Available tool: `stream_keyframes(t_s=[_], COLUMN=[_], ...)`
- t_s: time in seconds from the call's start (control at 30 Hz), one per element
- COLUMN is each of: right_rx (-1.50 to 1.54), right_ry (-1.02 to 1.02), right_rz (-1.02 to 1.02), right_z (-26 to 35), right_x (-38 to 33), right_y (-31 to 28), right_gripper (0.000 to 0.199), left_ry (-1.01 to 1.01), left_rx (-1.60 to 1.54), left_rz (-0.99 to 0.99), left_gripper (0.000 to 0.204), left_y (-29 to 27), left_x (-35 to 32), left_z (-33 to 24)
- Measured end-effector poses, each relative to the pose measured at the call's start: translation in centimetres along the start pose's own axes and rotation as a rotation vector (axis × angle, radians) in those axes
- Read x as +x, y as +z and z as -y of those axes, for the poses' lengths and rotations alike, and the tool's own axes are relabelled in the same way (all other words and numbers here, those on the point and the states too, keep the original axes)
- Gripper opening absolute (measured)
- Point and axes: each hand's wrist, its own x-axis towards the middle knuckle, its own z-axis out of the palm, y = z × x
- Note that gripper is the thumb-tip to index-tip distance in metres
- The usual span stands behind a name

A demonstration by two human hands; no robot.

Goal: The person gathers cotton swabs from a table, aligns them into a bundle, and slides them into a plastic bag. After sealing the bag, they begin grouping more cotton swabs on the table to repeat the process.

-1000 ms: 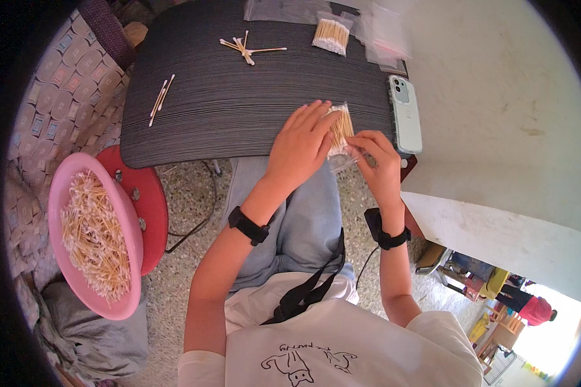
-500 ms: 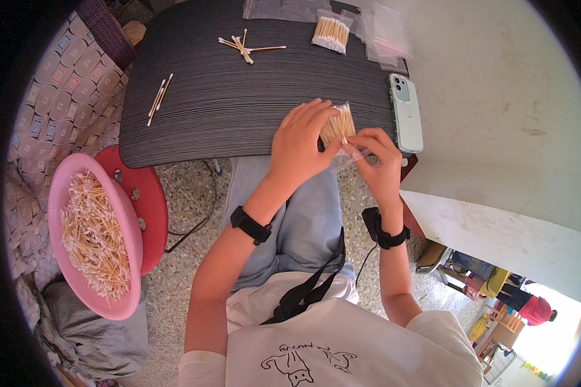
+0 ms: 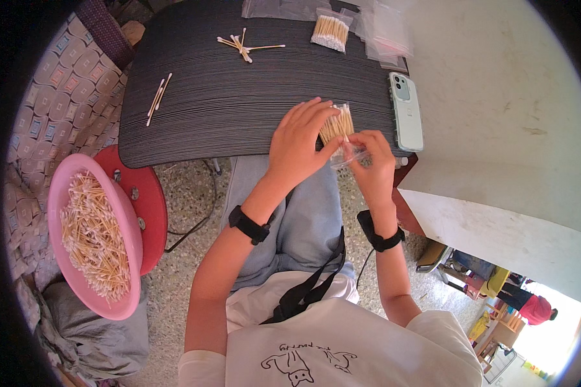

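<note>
A small clear plastic bag of cotton swabs (image 3: 336, 128) lies at the table's near edge, its open end toward me. My left hand (image 3: 298, 138) is laid over the bag's left side, thumb at the mouth and fingers along the far side, holding it. My right hand (image 3: 374, 158) is closed in a pinch at the bag's open end, next to a white swab tip; the fingers hide whether they grip the plastic, a swab or both. A filled bag of cotton swabs (image 3: 330, 33) lies at the far side of the table.
Loose swabs (image 3: 242, 48) lie crossed on the dark table (image 3: 200, 138), with several more at its left. Empty clear bags (image 3: 387, 35) and a phone (image 3: 407, 116) lie along the right. A pink basin (image 3: 135, 258) full of swabs rests on a red stool (image 3: 153, 226).
My right hand has shifted slightly left and closer to the bag's mouth, its fingers more curled. My left hand and the bag have hardly moved.
</note>
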Motion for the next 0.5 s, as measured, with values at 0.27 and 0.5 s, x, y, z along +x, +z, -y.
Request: stream_keyframes(t_s=[0.27, 0.5], right_rx=[-0.172, -0.085], right_ry=[0.009, 0.004], right_rz=[-0.112, -0.113], right_z=[0.4, 0.9], right_x=[-0.4, -0.1], right_y=[1.2, 0.8], right_gripper=[0.018, 0.018], left_ry=[-0.006, 0.003], left_rx=[-0.018, 0.026], left_rz=[0.013, 0.010], left_gripper=[0.041, 0.043], left_y=[-0.1, 0.0], left_x=[0.0, -0.1], left_z=[0.0, 0.1])
